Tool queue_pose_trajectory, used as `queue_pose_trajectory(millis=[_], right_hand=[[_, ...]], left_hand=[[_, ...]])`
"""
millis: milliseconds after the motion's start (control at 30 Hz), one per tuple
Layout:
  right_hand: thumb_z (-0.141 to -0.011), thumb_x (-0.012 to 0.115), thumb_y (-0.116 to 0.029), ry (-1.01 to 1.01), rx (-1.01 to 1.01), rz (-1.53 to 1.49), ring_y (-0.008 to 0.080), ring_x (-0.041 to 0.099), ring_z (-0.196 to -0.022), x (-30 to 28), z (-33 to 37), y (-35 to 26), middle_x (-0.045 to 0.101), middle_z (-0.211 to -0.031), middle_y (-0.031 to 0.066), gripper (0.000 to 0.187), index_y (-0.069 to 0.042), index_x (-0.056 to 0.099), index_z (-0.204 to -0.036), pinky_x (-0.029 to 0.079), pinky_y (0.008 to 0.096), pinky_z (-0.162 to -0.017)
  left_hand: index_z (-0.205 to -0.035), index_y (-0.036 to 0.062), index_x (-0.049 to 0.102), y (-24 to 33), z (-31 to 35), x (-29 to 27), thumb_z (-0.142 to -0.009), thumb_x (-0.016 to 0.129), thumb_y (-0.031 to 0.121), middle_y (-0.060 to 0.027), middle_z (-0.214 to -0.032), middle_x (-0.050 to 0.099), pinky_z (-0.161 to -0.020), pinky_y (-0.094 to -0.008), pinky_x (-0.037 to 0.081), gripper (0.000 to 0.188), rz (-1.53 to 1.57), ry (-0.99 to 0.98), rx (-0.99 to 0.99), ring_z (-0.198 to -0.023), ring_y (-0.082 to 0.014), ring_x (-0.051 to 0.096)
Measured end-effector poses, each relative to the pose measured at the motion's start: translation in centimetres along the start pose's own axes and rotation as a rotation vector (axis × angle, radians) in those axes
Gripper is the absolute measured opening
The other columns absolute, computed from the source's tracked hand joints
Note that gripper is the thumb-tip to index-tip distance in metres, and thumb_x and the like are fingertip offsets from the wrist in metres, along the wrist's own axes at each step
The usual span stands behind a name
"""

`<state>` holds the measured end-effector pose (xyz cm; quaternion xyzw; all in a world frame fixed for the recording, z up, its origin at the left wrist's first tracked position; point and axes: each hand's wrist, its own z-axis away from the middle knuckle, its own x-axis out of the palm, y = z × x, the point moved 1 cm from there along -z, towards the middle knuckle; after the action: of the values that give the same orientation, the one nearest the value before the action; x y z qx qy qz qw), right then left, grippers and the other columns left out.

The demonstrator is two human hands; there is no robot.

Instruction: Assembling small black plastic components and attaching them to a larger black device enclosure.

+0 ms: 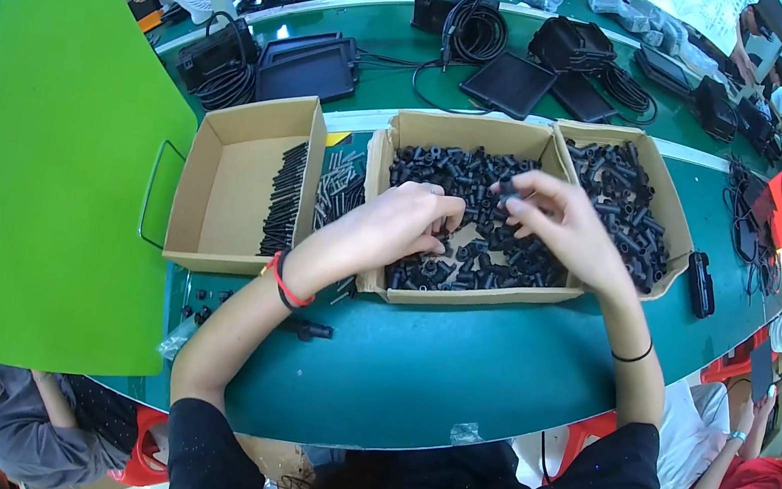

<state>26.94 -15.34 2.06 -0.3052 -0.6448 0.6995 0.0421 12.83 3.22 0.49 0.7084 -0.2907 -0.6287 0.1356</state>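
Over the middle cardboard box (473, 301), filled with small black plastic tube-like parts (505, 262), both my hands are at work. My left hand (407, 222) reaches down into the box's left side, its fingers pinched together; what they hold, if anything, is hidden. My right hand (564, 222) is raised a little over the parts with its fingers closed on a small black plastic part (506, 190), slightly blurred. To the right sits another box (677, 255) of similar black tubes. A left box (229, 190) holds a row of thin black rods (284, 203).
Thin metal pins (338, 191) lie between the left and middle boxes. Small black pieces (306, 329) rest near the front edge. Behind the boxes are black trays (508, 84) and coiled cables (478, 33). A green panel (51, 153) stands at left. Other people sit around the table.
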Motion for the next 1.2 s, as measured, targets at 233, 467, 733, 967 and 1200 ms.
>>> queue_pose_trajectory(millis=[233,467,733,967,1200], right_hand=[[-0.100,0.052,-0.018,-0.127,-0.030,-0.215,0.0078,0.055,-0.083,-0.3,1.2,-0.1,0.057,-0.096,0.0025,0.028,-0.001,0.063,-0.118,0.048,0.0239,-0.079],[-0.102,0.049,-0.019,-0.085,-0.059,-0.450,0.0093,0.060,-0.081,0.2,1.4,-0.1,0.063,-0.095,0.0062,0.026,0.001,0.058,-0.117,0.050,0.0252,-0.076],[-0.100,0.054,-0.019,0.015,-0.066,-0.415,0.0124,0.065,-0.069,-0.3,1.7,-0.2,0.067,-0.080,0.0088,0.022,0.001,0.060,-0.104,0.053,0.0242,-0.065],[-0.096,0.060,-0.012,-0.045,-0.105,-0.430,0.0187,0.071,-0.078,-0.1,2.0,-0.6,0.069,-0.085,0.0127,0.012,0.000,0.056,-0.096,0.058,0.0270,-0.069],[-0.095,0.059,-0.005,-0.044,-0.125,-0.427,0.0214,0.072,-0.082,0.0,2.3,-1.0,0.069,-0.088,0.0142,0.008,0.001,0.053,-0.096,0.059,0.0282,-0.069]], left_hand=[[-0.103,-0.0011,0.060,1.4,0.1,-1.0,-0.087,0.066,0.003,-0.0090,-0.094,0.064,-0.079,-0.0273,0.054,0.017,0.442,0.036,-0.201,-0.088,-0.0145,0.066],[-0.124,-0.0001,0.059,3.0,0.2,-0.9,-0.096,0.058,0.007,-0.0087,-0.107,0.064,-0.087,-0.0277,0.051,0.029,1.023,0.205,-0.195,-0.098,-0.0137,0.064],[-0.116,-0.0010,0.059,3.0,0.1,0.3,-0.093,0.063,0.007,-0.0117,-0.114,0.062,-0.089,-0.0281,0.053,0.024,1.311,0.291,-0.277,-0.100,-0.0178,0.065],[-0.113,-0.0023,0.065,2.8,0.3,0.8,-0.088,0.070,0.006,-0.0110,-0.105,0.067,-0.086,-0.0258,0.052,0.027,1.227,0.328,-0.340,-0.095,-0.0151,0.066],[-0.100,-0.0036,0.067,3.1,0.4,1.0,-0.083,0.073,-0.001,-0.0120,-0.099,0.069,-0.086,-0.0262,0.055,0.018,1.142,0.434,-0.253,-0.094,-0.0149,0.068]])
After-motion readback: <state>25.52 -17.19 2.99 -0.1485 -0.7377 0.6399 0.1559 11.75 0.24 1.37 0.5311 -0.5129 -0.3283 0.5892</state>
